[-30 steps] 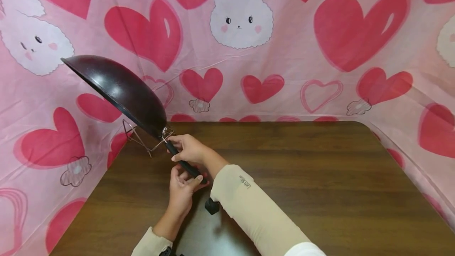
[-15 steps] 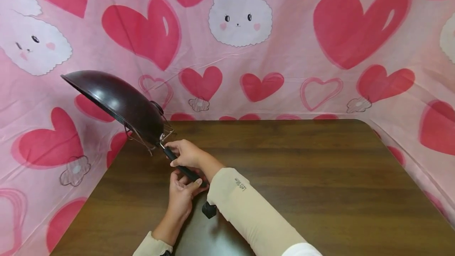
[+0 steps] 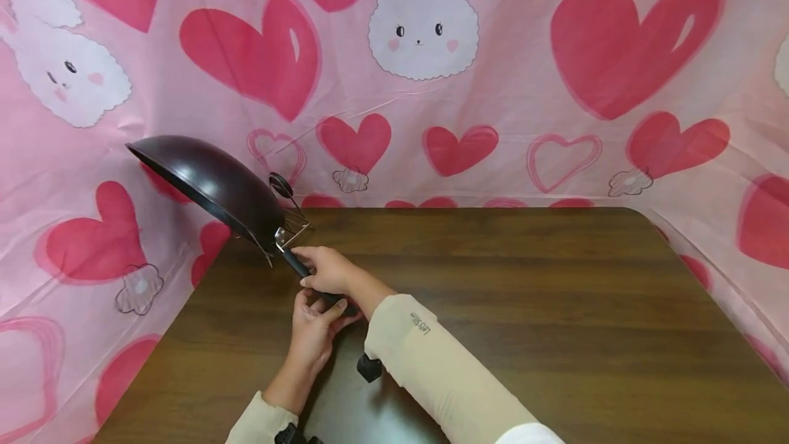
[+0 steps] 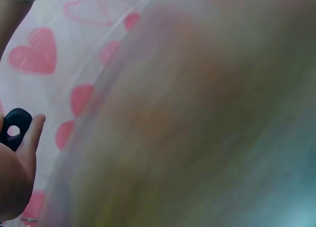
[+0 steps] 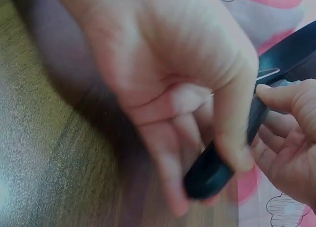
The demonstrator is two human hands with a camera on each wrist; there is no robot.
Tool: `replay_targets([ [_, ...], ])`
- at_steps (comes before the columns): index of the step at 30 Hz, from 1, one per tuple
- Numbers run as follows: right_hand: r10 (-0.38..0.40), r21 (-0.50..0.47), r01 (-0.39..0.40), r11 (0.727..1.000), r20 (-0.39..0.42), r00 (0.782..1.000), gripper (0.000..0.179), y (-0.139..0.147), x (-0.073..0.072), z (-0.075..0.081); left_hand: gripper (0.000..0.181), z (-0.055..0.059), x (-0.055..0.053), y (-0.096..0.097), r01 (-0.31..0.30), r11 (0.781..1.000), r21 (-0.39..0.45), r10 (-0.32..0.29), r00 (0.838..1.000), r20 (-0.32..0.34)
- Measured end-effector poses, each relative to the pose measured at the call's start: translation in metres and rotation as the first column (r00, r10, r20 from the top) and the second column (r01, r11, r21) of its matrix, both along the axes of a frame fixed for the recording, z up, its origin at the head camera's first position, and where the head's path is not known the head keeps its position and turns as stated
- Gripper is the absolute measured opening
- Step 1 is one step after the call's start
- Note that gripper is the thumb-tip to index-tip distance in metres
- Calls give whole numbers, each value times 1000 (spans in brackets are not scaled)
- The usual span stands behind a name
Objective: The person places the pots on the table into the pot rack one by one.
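Observation:
A dark wok is held tilted above the table's far left, its rounded underside facing up. My right hand grips its black handle near the metal neck. The left hand holds the same handle at its rear end, thumb on top. In the left wrist view the handle's end shows a hanging hole; blur covers most of that view. The right wrist view has the left hand large around the handle's tip and the right hand farther up. A wire rack is partly hidden behind the wok.
The brown wooden table stretches to the right. A pink cloth with hearts and rabbits hangs behind it and at both sides. A black oval part sits atop the rack's wire.
The wok has come down toward the table, and its far rim is lower. More of the wire rack and its black oval part shows behind it. Both hands keep their hold.

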State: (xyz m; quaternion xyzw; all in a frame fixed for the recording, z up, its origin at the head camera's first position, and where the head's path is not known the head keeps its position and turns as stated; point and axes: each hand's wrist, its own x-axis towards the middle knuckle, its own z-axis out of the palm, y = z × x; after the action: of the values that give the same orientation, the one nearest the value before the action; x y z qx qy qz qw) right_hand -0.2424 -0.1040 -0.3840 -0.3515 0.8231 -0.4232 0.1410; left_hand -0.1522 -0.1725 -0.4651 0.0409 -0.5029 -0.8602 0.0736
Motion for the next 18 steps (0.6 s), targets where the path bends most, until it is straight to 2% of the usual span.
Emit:
replay_targets([
  [3, 2, 28, -1, 1000, -35, 999, 59, 1, 1, 3, 57, 7, -1, -4, 4, 1000, 18, -4, 1000, 10],
  [7, 12, 54, -8, 998, -57, 998, 59, 4, 2, 2, 57, 9, 1, -3, 24, 999, 26, -24, 999, 35],
  [18, 28, 59, -28, 998, -7, 1000, 57, 22, 6, 4, 58, 8, 8, 9, 55, 998, 8, -55, 998, 28],
])
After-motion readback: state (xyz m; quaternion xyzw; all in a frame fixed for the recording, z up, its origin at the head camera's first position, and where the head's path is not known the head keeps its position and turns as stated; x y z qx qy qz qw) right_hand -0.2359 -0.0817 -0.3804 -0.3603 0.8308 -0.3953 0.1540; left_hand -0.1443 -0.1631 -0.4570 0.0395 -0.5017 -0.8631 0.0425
